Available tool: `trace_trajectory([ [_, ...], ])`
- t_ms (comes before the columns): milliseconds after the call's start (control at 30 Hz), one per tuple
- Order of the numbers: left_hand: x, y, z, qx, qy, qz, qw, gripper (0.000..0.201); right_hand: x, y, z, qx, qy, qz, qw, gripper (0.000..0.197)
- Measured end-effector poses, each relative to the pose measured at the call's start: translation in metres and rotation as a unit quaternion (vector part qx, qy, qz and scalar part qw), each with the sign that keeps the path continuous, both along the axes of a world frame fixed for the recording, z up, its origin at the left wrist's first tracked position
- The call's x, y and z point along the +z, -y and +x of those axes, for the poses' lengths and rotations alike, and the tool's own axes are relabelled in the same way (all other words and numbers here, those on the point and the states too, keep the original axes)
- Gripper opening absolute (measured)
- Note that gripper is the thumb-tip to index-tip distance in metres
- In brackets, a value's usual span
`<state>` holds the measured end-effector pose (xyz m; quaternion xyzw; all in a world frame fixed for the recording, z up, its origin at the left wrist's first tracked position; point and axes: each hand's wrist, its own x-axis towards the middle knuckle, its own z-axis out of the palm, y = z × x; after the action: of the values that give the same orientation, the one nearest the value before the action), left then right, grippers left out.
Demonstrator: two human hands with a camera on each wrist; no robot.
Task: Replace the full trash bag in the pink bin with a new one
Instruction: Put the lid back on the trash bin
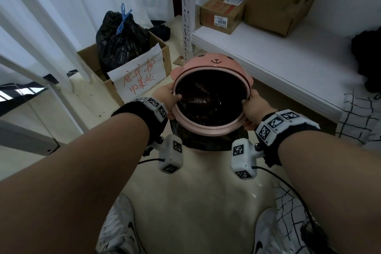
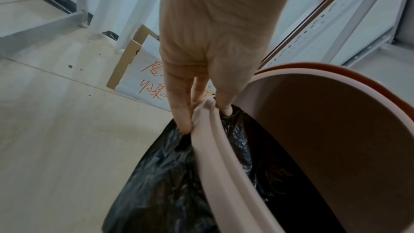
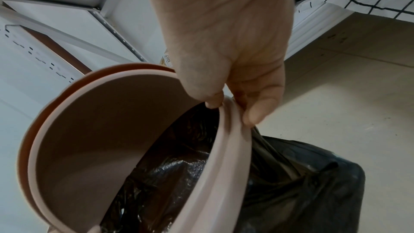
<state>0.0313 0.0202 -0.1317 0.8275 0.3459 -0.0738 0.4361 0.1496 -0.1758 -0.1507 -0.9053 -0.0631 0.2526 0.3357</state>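
A tied black trash bag [image 1: 121,41] already sits in the cardboard box [image 1: 165,55]. The left hand [image 1: 166,98] and right hand [image 1: 252,109] each pinch the pink bin's retaining ring [image 1: 206,128] over a black liner [image 2: 170,174], probably the new one, still being seated.

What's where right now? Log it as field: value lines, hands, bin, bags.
left hand: grips ring, left side
right hand: grips ring, right side
ring: pink, over new bag's edge
new bag: black, lines bin, hangs outside below ring
lid: open, tipped back
full bag: tied, in cardboard box
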Motion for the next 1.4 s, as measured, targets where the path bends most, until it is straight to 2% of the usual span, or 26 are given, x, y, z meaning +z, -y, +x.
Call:
trace_trajectory([
  [67, -0.005, 0.001, -0.005, -0.017, 0.005, 0.003, 1.000, 0.047, -0.004, 0.004, -0.002, 0.018, -0.017, 0.028, 0.999, 0.049],
  [133, -0.012, 0.002, -0.013, -0.023, 0.014, -0.024, 0.999, 0.067, -0.008, 0.012, -0.004, 0.065, -0.054, 0.069, 0.994, 0.084],
  [200, -0.020, 0.003, -0.022, -0.021, 0.009, -0.066, 0.998, 0.095, -0.009, 0.020, -0.005, 0.116, -0.109, 0.046, 0.986, 0.115],
  [267, -0.026, 0.005, -0.029, -0.016, 0.000, -0.086, 0.996, 0.107, -0.009, 0.024, -0.005, 0.145, -0.158, 0.008, 0.977, 0.124],
  [367, -0.028, 0.004, -0.029, -0.028, 0.017, -0.055, 0.998, 0.108, -0.009, 0.024, -0.004, 0.158, -0.145, -0.027, 0.976, 0.126],
  [467, -0.028, 0.001, -0.027, -0.078, -0.019, 0.023, 0.996, 0.109, -0.008, 0.020, 0.000, 0.178, -0.107, -0.058, 0.976, 0.134],
  [533, -0.024, -0.002, -0.026, -0.126, -0.072, 0.111, 0.983, 0.111, -0.008, 0.020, 0.002, 0.200, -0.047, -0.074, 0.976, 0.149],
  [567, -0.022, -0.006, -0.025, -0.136, -0.074, 0.150, 0.976, 0.112, -0.006, 0.020, 0.002, 0.203, -0.016, -0.083, 0.975, 0.150],
  [633, -0.010, -0.014, -0.020, -0.123, -0.001, 0.186, 0.975, 0.106, -0.001, 0.022, 0.001, 0.201, 0.045, -0.090, 0.974, 0.136],
  [733, 0.018, -0.010, -0.011, -0.107, 0.175, 0.200, 0.958, 0.068, 0.014, 0.019, -0.002, 0.163, 0.165, 0.018, 0.973, 0.099],
  [767, 0.029, -0.003, -0.009, -0.114, 0.205, 0.202, 0.951, 0.058, 0.018, 0.017, -0.001, 0.150, 0.193, 0.049, 0.968, 0.089],
  [867, 0.051, 0.013, -0.005, -0.154, 0.215, 0.220, 0.939, 0.047, 0.034, 0.005, 0.008, 0.139, 0.225, 0.084, 0.961, 0.075],
  [967, 0.059, 0.017, -0.009, -0.149, 0.226, 0.239, 0.933, 0.037, 0.056, -0.008, 0.008, 0.150, 0.248, 0.089, 0.953, 0.044],
  [1033, 0.062, 0.018, -0.013, -0.145, 0.225, 0.261, 0.927, 0.031, 0.066, -0.011, 0.003, 0.189, 0.249, 0.078, 0.947, 0.056],
  [1133, 0.068, 0.018, -0.023, -0.164, 0.202, 0.284, 0.923, 0.025, 0.075, -0.010, -0.009, 0.246, 0.218, 0.023, 0.944, 0.052],
  [1233, 0.074, 0.016, -0.031, -0.202, 0.176, 0.297, 0.917, 0.022, 0.072, -0.006, -0.018, 0.310, 0.222, -0.023, 0.924, 0.058],
  [1300, 0.077, 0.015, -0.034, -0.194, 0.176, 0.291, 0.920, 0.020, 0.076, -0.001, -0.023, 0.320, 0.249, -0.008, 0.914, 0.061],
  [1367, 0.079, 0.013, -0.034, -0.172, 0.184, 0.291, 0.923, 0.020, 0.086, 0.008, -0.028, 0.300, 0.307, 0.005, 0.903, 0.047],
  [1400, 0.080, 0.011, -0.032, -0.164, 0.186, 0.293, 0.923, 0.017, 0.090, 0.011, -0.030, 0.294, 0.343, 0.002, 0.892, 0.047],
])
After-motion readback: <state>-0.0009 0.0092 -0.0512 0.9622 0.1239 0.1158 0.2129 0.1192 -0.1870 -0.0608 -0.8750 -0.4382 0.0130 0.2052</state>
